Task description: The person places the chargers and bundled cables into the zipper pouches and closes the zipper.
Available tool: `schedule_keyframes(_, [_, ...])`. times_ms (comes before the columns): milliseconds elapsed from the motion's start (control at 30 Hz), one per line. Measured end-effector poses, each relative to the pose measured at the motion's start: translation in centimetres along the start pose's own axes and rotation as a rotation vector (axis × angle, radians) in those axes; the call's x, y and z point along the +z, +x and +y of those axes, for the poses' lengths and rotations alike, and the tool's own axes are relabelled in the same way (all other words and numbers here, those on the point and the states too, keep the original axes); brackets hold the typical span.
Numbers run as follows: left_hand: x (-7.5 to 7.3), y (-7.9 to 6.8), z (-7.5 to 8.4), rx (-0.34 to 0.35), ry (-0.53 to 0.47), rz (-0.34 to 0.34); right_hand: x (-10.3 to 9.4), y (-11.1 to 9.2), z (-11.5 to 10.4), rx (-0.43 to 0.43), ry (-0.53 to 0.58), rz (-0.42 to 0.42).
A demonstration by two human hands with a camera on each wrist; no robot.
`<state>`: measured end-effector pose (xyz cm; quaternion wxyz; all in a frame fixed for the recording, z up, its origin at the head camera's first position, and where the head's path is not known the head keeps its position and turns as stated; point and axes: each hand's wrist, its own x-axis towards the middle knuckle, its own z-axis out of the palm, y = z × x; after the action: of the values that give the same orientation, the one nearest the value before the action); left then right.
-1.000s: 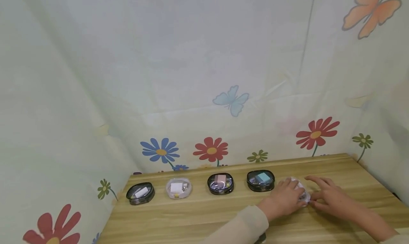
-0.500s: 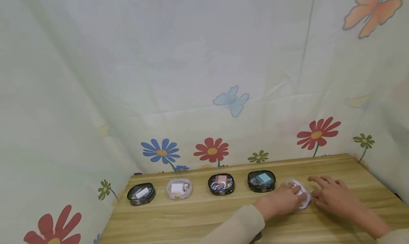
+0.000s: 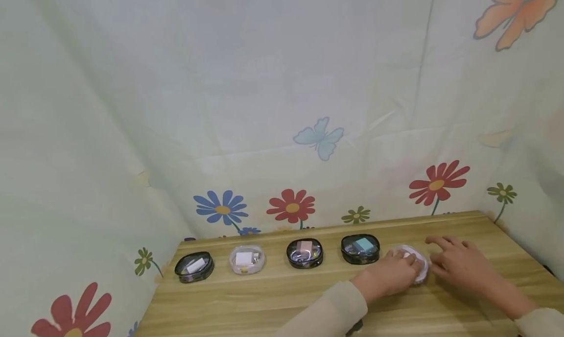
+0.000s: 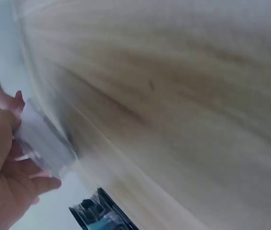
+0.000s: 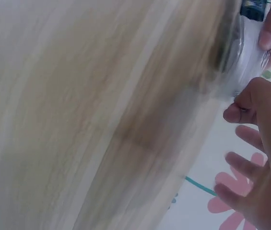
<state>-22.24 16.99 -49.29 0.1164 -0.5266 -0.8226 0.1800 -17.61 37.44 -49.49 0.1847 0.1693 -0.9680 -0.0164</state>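
Observation:
An oval clear pouch with a whitish rim lies on the wooden table, last on the right of a row of pouches. My left hand grips it from the left, fingers over its top; in the left wrist view, thumb and fingers hold the clear pouch. My right hand is at the pouch's right edge. Seen from the right wrist, its thumb and index finger pinch something small at the rim, probably a zipper pull, while the other fingers are spread. The pouch's contents are mostly covered.
To the left stand a black-edged pouch with a teal block, another with a pink block, a white-edged pouch with a white charger and a black-edged pouch with a white block. A flowered curtain hangs behind the table.
My right hand has shifted slightly up along the pouch's right edge. The left hand has moved a little left on the pouch, which has turned slightly. The other pouches have stayed put.

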Motion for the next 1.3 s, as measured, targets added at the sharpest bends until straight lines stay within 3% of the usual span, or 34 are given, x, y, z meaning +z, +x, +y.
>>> schedule_keyframes(133, [0.0, -0.1, 0.9, -0.041, 0.017, -0.032, -0.1, -0.5, -0.4, 0.034, 0.158, -0.118])
schedule_keyframes(200, [0.1, -0.1, 1.1, -0.04, 0.032, -0.027, -0.1, -0.8, -0.5, 0.058, 0.185, -0.142])
schedule_keyframes(333, [0.1, -0.2, 0.8, 0.004, 0.04, -0.018, 0.5, -1.0, -0.1, 0.081, 0.096, -0.081])
schedule_keyframes(467, [0.0, -0.3, 0.2, 0.092, 0.018, -0.026, 1.1, -0.6, 0.5, 0.069, 0.018, -0.001])
schedule_keyframes(633, [-0.2, -0.6, -0.2, 0.217, 0.006, -0.021, 1.5, -0.1, 1.4, 0.105, -0.013, -0.007])
schedule_keyframes(767, [-0.1, -0.6, -0.8, 0.251, 0.013, 0.003, 1.6, 0.3, 1.6, 0.081, -0.004, -0.003])
schedule_keyframes(867, [0.0, -0.4, -1.2, 0.208, -0.038, -0.02, 1.4, 0.4, 1.6, 0.068, 0.021, -0.009])
schedule_keyframes(967, [0.1, -0.1, -1.4, 0.109, -0.079, -0.014, 1.1, 0.2, 1.9, 0.074, 0.059, -0.024])
schedule_keyframes(1167, [0.7, 0.2, -1.3, -0.055, -0.109, 0.13, 0.8, -0.9, 2.1, 0.085, 0.158, -0.07])
schedule_keyframes(1300, [0.6, 0.7, -0.5, -0.166, -0.147, 0.112, 0.8, -1.5, 1.5, 0.052, 0.241, -0.061])
